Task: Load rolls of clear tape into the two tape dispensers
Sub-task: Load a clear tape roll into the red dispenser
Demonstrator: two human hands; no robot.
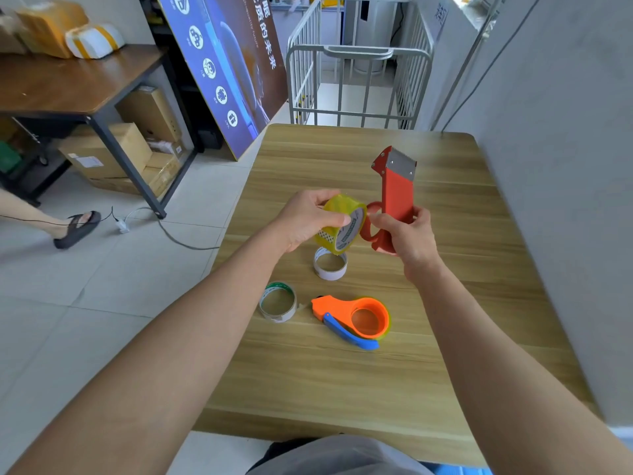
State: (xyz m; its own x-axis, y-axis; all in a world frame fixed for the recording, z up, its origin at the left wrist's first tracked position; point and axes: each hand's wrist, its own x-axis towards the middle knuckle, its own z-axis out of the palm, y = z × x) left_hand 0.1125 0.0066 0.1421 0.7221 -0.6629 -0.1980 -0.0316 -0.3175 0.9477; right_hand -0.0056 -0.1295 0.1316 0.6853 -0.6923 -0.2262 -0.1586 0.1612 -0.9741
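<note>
My left hand grips a yellowish roll of clear tape above the middle of the wooden table. My right hand holds a red tape dispenser upright, its serrated metal blade at the top. The roll's edge is right beside the dispenser's red ring, close to touching. An orange dispenser with a blue handle lies flat on the table nearer to me, with a roll of tape around its hub.
Two empty cardboard tape cores lie on the table below my hands. A grey partition borders the table's right side. A metal cage cart stands behind the table. A person's sandalled foot is on the floor at left.
</note>
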